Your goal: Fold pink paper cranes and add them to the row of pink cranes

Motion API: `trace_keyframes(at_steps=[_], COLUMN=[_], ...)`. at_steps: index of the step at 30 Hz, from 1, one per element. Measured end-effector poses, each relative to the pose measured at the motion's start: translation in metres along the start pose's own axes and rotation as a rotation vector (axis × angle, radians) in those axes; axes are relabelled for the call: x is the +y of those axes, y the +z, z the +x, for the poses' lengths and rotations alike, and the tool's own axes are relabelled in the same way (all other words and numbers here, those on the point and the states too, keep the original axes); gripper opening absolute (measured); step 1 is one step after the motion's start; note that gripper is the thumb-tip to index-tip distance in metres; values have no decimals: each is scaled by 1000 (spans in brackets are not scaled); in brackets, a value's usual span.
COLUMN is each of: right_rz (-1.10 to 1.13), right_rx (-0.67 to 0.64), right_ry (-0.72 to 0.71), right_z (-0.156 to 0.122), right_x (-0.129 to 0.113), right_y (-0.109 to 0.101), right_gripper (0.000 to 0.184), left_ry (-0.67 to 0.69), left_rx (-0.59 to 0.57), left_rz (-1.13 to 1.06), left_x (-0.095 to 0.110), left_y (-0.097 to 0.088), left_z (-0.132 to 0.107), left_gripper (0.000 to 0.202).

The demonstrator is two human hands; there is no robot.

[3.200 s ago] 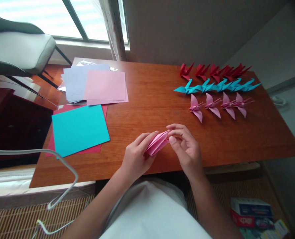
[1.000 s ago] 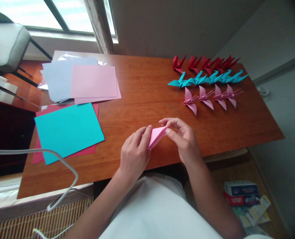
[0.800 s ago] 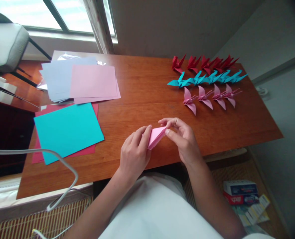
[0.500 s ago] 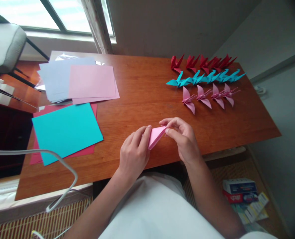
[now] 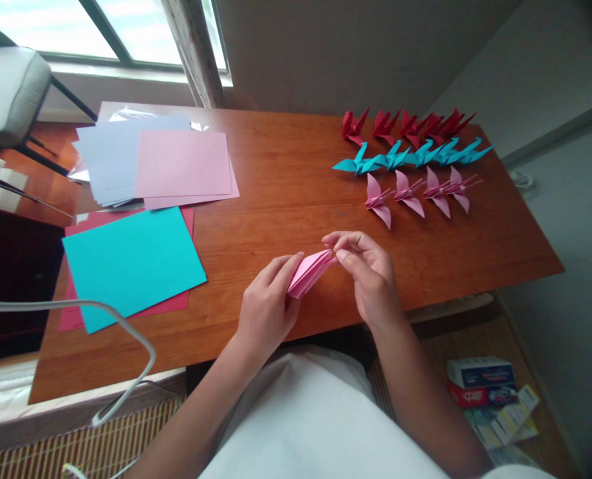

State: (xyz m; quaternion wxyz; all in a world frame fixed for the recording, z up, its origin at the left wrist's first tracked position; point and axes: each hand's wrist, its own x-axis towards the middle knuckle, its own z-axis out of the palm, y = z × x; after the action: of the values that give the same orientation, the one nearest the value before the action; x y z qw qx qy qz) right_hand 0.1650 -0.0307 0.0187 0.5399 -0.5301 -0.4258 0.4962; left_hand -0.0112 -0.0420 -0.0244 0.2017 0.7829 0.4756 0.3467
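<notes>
A folded pink paper piece (image 5: 306,271) is held just above the wooden table (image 5: 286,186) near its front edge. My left hand (image 5: 266,307) grips its lower left end with fingers closed round it. My right hand (image 5: 368,276) pinches its upper right tip between thumb and fingers. Finished paper cranes lie at the far right in three rows: red cranes (image 5: 406,124), teal cranes (image 5: 410,157) and pink cranes (image 5: 416,194).
Flat sheets lie at the left: a teal sheet (image 5: 131,263) over red ones, a pink sheet (image 5: 183,164) over pale blue sheets (image 5: 109,156). A chair (image 5: 6,93) stands by the window. A white cable (image 5: 121,332) loops at the front left. Boxes (image 5: 485,382) sit on the floor at the right.
The pink piece has been turned from a flat triangle to a narrower, edge-on shape. My left fingers have slid lower along it. The view has drifted slightly.
</notes>
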Motion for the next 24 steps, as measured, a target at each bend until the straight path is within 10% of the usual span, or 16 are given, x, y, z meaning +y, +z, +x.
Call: trace_keyframes(at_steps=[17, 24], right_rz=[-387, -355], right_rx=[-418, -281], right_ry=[-285, -190], right_z=[19, 18], right_x=[-27, -24], right_y=[-37, -36], right_gripper=[7, 7], left_ry=[-103, -78], left_rx=[-206, -148], left_rz=[-552, -470], left_x=[2, 2], left_y=[-15, -13], left_z=[5, 7], left_gripper=[49, 44])
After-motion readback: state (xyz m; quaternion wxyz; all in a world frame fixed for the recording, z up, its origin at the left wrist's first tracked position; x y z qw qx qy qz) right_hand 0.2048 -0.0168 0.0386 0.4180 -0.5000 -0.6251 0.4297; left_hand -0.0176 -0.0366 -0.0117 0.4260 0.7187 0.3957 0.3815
